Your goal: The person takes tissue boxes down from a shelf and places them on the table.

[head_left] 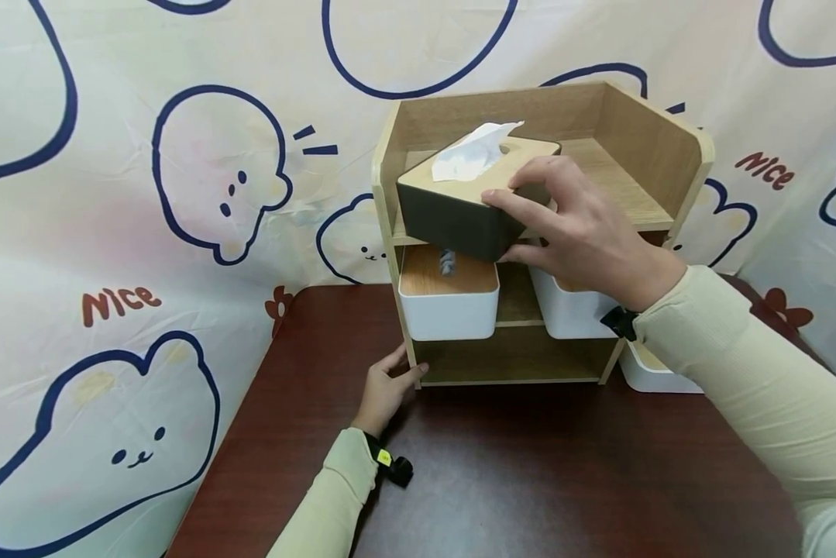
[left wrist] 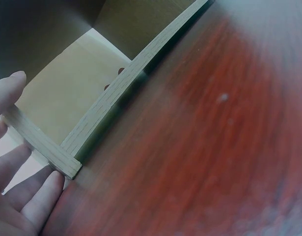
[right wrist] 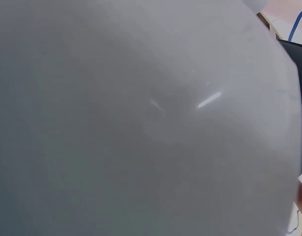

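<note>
My right hand pinches the right end of a dark tissue box with a wooden lid. A white tissue pokes out of the lid. The box sits askew at the upper level of a small wooden shelf, its near corner jutting past the front edge; whether its back touches the board cannot be told. Low on the shelf's left side, my left hand grips the side panel, thumb inside and fingers outside. A white bin surface fills most of the right wrist view.
Under the tissue box, a white bin with a wooden lid and grey knot handle sticks out of the middle level. Another white bin is right of it, below my right hand. A third stands on the dark red table, beside the shelf.
</note>
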`<state>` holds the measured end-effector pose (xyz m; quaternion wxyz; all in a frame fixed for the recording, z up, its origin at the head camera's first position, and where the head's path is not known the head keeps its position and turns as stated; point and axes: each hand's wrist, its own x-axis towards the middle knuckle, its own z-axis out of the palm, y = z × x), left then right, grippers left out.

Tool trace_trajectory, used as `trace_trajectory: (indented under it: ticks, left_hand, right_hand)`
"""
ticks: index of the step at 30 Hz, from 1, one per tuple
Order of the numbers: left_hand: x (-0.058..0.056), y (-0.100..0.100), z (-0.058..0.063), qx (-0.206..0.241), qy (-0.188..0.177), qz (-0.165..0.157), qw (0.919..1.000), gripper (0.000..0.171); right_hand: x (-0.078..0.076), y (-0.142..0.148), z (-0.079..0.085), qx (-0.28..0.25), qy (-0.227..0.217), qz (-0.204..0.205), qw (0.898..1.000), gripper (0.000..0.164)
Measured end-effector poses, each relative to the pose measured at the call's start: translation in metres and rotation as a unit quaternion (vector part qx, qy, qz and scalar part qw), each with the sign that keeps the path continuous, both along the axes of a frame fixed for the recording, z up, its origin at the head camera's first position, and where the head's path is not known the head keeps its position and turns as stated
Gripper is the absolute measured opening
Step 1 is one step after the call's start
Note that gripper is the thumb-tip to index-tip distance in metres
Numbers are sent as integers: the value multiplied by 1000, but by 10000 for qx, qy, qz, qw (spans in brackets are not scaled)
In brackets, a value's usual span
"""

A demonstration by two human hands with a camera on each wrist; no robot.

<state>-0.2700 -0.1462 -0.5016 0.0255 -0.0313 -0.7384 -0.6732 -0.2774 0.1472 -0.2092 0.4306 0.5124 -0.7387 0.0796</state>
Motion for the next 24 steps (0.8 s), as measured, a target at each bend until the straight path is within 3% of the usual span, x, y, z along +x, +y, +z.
trace_trajectory:
  ticks: [11,19,24]
  left_hand:
    - [0,-1,-1,-2,17,0,10000,67]
    - [0,-1,-1,36,50,-36,10000,67]
    - [1,-1,0,1,-9,-2,10000,68]
  right_hand:
    - [3,3,6,231,-76,0,9997,80]
    - [4,3,8,96,62,271,9996,85]
    - [7,4,11,313,78,135,9994,80]
